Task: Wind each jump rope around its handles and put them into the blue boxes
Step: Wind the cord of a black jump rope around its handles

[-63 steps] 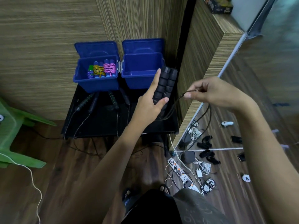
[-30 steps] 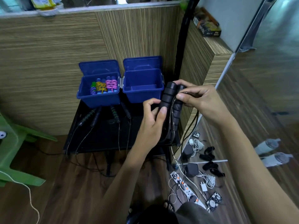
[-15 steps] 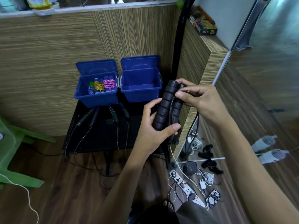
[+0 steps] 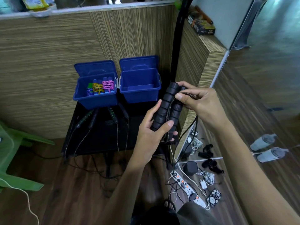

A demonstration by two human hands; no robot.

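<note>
Now winding the cord round paired handles (image 4: 165,111)
Left hand (image 4: 151,132) clamps them; right hand (image 4: 199,103) pinches cord (image 4: 188,95) (keep wraps taut).

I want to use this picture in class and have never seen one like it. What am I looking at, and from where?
The single view comes from a camera worn on a person's head, looking down at bare hands. The left hand grips two black ribbed foam jump-rope handles; the right hand pinches their thin black cord beside them. On the black table stand two open blue plastic boxes: the left box holds colourful wound ropes, the right box looks empty. Unwound dark ropes lie in front.
</note>
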